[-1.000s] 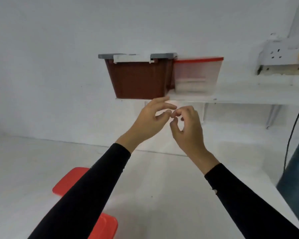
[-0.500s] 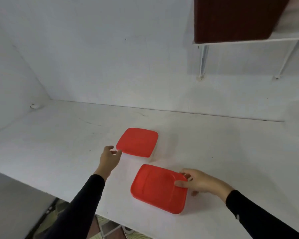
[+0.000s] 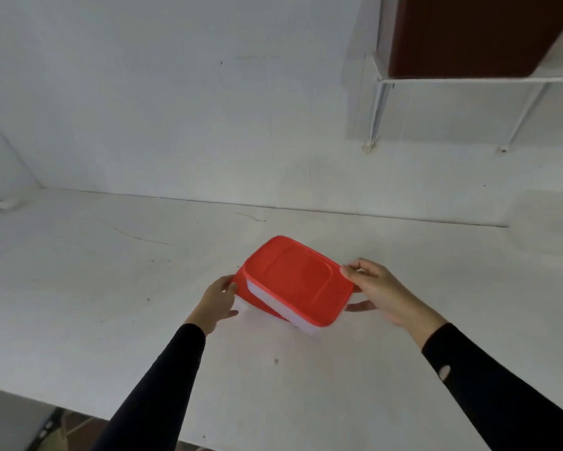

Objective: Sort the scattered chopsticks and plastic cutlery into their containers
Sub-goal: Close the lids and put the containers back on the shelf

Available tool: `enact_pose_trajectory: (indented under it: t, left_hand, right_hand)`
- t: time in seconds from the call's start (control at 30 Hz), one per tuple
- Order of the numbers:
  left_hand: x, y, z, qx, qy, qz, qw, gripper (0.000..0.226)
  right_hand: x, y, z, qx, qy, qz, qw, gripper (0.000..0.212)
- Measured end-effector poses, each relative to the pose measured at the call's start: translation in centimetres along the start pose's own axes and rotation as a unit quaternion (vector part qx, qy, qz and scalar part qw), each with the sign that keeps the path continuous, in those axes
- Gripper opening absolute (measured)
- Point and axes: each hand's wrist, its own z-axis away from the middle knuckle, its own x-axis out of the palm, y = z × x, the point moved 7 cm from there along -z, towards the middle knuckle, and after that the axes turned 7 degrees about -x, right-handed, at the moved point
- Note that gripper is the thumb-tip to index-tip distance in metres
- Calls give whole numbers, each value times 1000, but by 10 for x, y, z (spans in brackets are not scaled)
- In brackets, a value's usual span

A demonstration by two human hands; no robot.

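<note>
Two red-lidded boxes sit one over the other on the table (image 3: 111,288), and this looks to be a stacking step. I cannot tell whether the top box (image 3: 298,279) is going on or coming off. It is tilted, its right end raised and its left end low against the lower box (image 3: 241,308).

The right hand (image 3: 382,292) is clamped on the top box's right edge, thumb over the lid rim and fingers underneath. The left hand (image 3: 218,301) is curled round the left end of the pile. As far as I can tell, it grips the lower box at its near corner.

To do this well, I would have the left hand hold the lower box still. The right hand can then bring the raised end level and line the corners up before letting go. A tilted box on a smooth lid is likely to slide.

The pile lies between the two hands, touching both, near the middle of the table. No chopsticks or cutlery show anywhere, and I cannot see inside either box. A brown bin (image 3: 468,34) stands on the shelf (image 3: 468,80) well above and to the right.
</note>
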Motion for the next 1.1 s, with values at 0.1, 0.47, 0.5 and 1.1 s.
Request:
enact_pose_trajectory:
  t: [0.1, 0.47, 0.5, 1.1]
  left_hand:
    - [26, 12, -3, 9, -59, -20, 998, 32]
    - [78, -2, 67, 34, -103, 190, 976, 73]
    - [84, -3, 74, 38, -121, 188, 974, 69]
    - [184, 186, 246, 243, -192, 38, 950, 57]
  right_hand:
    - [14, 14, -11, 37, 56, -14, 998, 20]
    - [22, 17, -23, -7, 64, 72, 995, 42]
    - [28, 24, -24, 11, 37, 41, 998, 44]
    - [-140, -118, 148, -235, 149, -1, 961, 46]
